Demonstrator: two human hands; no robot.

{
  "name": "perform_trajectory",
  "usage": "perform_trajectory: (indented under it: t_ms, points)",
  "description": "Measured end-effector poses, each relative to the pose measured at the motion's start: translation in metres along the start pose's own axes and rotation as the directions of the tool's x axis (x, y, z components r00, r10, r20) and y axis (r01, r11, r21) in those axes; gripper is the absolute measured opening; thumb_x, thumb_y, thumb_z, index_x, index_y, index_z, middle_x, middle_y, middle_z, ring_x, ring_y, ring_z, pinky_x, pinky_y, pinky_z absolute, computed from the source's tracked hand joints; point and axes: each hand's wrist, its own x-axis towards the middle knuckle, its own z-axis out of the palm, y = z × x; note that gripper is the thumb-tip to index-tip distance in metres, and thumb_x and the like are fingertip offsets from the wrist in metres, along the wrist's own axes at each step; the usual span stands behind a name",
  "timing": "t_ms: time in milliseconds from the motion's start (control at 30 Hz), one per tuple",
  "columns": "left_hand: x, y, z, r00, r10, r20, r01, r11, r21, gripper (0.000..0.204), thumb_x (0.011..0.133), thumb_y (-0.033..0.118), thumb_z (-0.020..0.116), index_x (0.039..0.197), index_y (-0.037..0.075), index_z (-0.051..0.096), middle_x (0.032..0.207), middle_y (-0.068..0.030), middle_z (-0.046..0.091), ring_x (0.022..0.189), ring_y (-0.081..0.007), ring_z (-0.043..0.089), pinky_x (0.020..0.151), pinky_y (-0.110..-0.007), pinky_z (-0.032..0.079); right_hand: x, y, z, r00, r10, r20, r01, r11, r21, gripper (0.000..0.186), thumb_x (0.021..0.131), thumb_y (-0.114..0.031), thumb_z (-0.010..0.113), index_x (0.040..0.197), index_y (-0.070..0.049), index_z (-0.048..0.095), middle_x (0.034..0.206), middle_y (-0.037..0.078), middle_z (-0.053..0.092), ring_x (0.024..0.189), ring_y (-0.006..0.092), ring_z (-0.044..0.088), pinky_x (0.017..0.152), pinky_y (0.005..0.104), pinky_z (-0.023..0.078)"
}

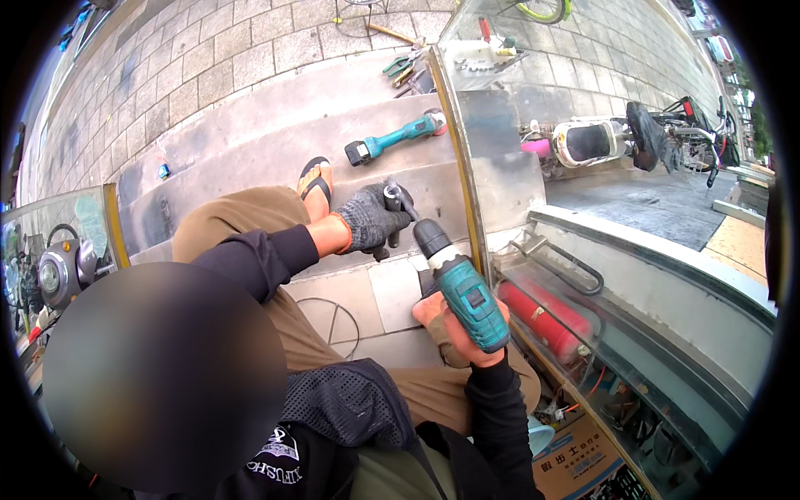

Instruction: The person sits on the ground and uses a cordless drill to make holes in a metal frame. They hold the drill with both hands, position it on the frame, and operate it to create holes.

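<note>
My left hand, in a dark grey knitted glove, is closed around a small dark metal piece with a round, tube-like end. I cannot make out its exact kind. My bare right hand grips a teal and black cordless drill from behind and below. The drill's black chuck points up and left at the metal piece, close to my gloved fingers. Whether the bit touches the piece is hard to tell. On the step beyond my hands lies a teal angle grinder with a black battery.
A brass-edged glass panel stands just right of my hands. Behind glass lies a red fire extinguisher. Pliers and a hammer lie farther off. A thin wire hoop is between my legs, and a cardboard box sits lower right.
</note>
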Motion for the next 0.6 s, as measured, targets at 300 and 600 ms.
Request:
perform_trajectory:
  t_ms: [300, 600]
  points:
    - [0.011, -0.013, 0.002, 0.995, 0.083, -0.060, -0.077, 0.993, 0.095, 0.015, 0.104, 0.013, 0.073, 0.114, 0.006, 0.064, 0.088, -0.0114, 0.074, 0.072, -0.0219, 0.075, 0.049, -0.039, 0.062, 0.015, -0.006, 0.005, 0.987, 0.108, -0.123, -0.072, 0.961, 0.266, 0.011, 0.090, -0.006, 0.078, 0.100, -0.005, 0.074, 0.086, 0.007, 0.072, 0.065, 0.0253, 0.067, 0.066, 0.0342, 0.057]
    - [0.025, -0.029, -0.006, 0.986, 0.084, -0.144, -0.027, 0.933, 0.359, 0.033, 0.099, 0.037, 0.079, 0.105, 0.004, 0.076, 0.086, -0.0133, 0.078, 0.064, -0.0230, 0.072, 0.062, -0.039, 0.061, -0.011, 0.009, 0.020, 0.952, 0.307, 0.009, -0.298, 0.913, 0.277, 0.012, 0.094, -0.004, 0.077, 0.105, -0.001, 0.077, 0.093, 0.009, 0.078, 0.080, 0.0227, 0.075, 0.076, 0.0352, 0.060]
